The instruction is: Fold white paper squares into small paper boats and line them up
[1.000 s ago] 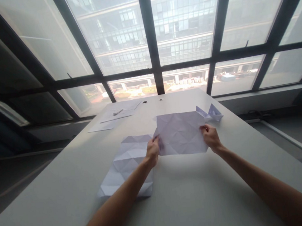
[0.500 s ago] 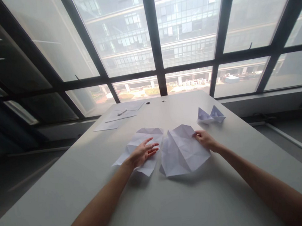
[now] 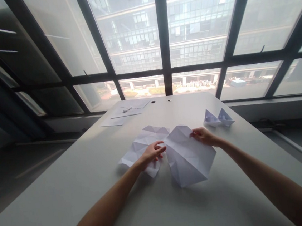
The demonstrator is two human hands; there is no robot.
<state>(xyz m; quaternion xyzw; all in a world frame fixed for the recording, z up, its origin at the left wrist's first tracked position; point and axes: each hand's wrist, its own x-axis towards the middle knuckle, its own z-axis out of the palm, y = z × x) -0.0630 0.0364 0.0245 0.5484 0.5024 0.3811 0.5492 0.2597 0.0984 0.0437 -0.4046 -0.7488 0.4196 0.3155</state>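
Note:
My right hand (image 3: pixel 203 136) pinches the upper right edge of a creased sheet of white paper (image 3: pixel 190 157), which is tilted up off the table. Over a second creased sheet (image 3: pixel 141 146) on the left is my left hand (image 3: pixel 153 153), its fingers apart and holding nothing. Its fingertips come close to the left edge of the tilted sheet; whether they touch it I cannot tell. Fold lines cross both sheets. Beyond my right hand stand two folded paper boats (image 3: pixel 211 119), side by side.
Flat white sheets (image 3: pixel 111 121) lie at the far left of the white table (image 3: pixel 94 191), with a small white pen-like object (image 3: pixel 127 109) on them. Two cable holes (image 3: pixel 153 102) are near the far edge. Large windows (image 3: pixel 137 31) rise behind the table.
The sheet in my right hand has tilted, its lower edge now nearer to me. My left hand has moved right, toward that sheet, with its fingers more bent. The view has shifted slightly.

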